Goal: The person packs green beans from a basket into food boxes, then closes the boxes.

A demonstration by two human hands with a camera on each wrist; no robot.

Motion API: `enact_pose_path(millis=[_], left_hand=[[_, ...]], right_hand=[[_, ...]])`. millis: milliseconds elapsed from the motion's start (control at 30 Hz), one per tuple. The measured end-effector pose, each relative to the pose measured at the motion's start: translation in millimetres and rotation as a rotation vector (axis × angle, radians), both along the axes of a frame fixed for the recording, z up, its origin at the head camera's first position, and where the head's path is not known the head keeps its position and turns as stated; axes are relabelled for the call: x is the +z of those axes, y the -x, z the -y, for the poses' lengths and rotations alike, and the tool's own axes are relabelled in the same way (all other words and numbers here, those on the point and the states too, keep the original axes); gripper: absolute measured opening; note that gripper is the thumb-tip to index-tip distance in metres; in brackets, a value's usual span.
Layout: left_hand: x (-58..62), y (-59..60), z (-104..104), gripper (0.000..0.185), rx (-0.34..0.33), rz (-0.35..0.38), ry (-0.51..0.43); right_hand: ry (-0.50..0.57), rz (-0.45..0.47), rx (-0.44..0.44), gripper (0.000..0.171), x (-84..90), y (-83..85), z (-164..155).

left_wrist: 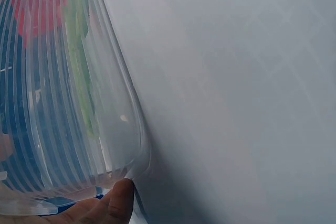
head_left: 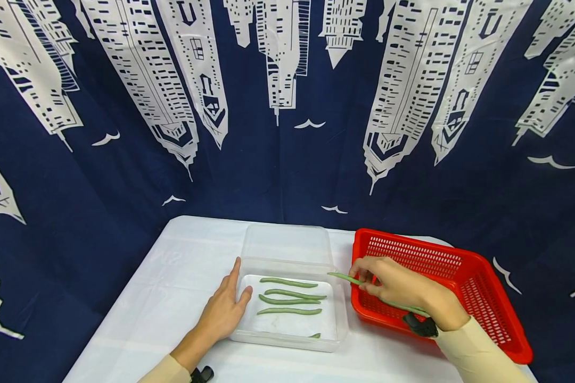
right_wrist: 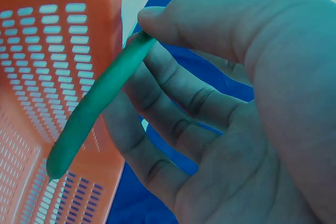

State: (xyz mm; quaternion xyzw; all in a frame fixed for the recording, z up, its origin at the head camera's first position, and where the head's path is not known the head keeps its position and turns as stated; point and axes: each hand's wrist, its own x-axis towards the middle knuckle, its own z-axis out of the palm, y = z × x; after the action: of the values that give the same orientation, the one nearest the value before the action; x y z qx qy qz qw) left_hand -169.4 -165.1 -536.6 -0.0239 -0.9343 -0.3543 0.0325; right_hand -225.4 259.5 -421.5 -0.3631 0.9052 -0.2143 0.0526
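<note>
Between thumb and fingertips, my right hand (head_left: 395,282) pinches a green bean (right_wrist: 100,106) at the near left part of the red basket (head_left: 503,298). One end of the bean points left toward the clear plastic container (head_left: 341,319). Another green length (head_left: 404,307) shows beneath that hand, over the basket. Inside the container several green beans (head_left: 289,311) lie roughly side by side, with one bean's tip (head_left: 315,335) near the front wall. My left hand (head_left: 222,311) rests along the container's left wall, fingers extended, fingertips at its corner in the left wrist view.
Behind the container lies a clear lid (head_left: 286,242), flat on the white table (head_left: 172,282). The red basket has slotted walls and reaches the table's right edge. A dark blue cloth (head_left: 278,175) with white building prints hangs behind the table.
</note>
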Motion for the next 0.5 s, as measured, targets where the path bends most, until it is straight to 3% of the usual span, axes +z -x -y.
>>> enact_pose_path(millis=[200,500], left_hand=[[-0.3,-0.3,-0.4,0.081,-0.002,0.0,0.001],[0.6,-0.6,-0.4,0.08,-0.002,-0.004,-0.006]], right_hand=[[-0.028,0.014,0.002,0.028,-0.3,-2.6,17.3],[-0.012,-0.003,0.085,0.029,-1.6,-2.6,42.6]])
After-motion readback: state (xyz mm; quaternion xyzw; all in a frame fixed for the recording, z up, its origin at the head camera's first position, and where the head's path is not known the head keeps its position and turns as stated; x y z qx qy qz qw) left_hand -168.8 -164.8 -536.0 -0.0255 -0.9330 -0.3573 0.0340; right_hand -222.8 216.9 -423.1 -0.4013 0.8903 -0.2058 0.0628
